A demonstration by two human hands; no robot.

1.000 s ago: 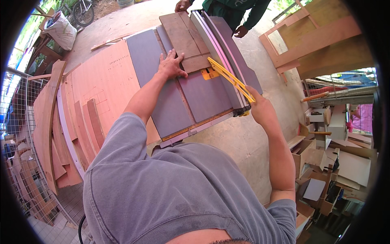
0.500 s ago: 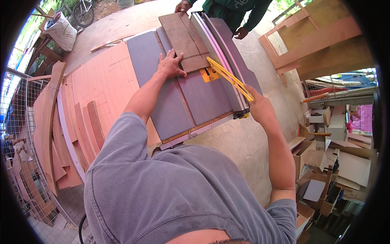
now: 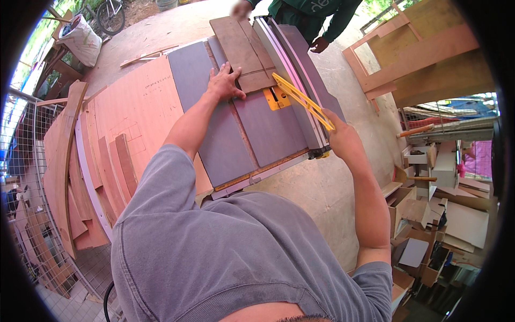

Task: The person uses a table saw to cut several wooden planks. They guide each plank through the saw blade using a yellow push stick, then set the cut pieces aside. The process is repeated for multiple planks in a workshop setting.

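Observation:
A brown wooden board point(image 3: 241, 51) lies on the grey table saw point(image 3: 220, 145), alongside its long metal fence point(image 3: 300, 107). My left hand point(image 3: 225, 84) is spread, pressing at the board's left edge near its close corner, fingers apart. In my right hand point(image 3: 343, 140) is the handle end of a yellow push stick point(image 3: 303, 99); its far tip meets the board's near edge beside the fence. Just nearer than the board, the yellow throat plate point(image 3: 277, 99) shows in the table. Whether the blade stands up under the board is hidden.
Across the saw stands a co-worker in green point(image 3: 316, 11), one hand at the board's far end. A plywood sheet point(image 3: 137, 107) with loose wood strips point(image 3: 120, 166) adjoins the saw on the left. Large panels point(image 3: 418, 53) and stacked offcuts point(image 3: 429, 209) are at right.
The board has slid slightly away from me, with the push stick tip following it. More of the yellow throat plate shows. My left hand stays about where it was.

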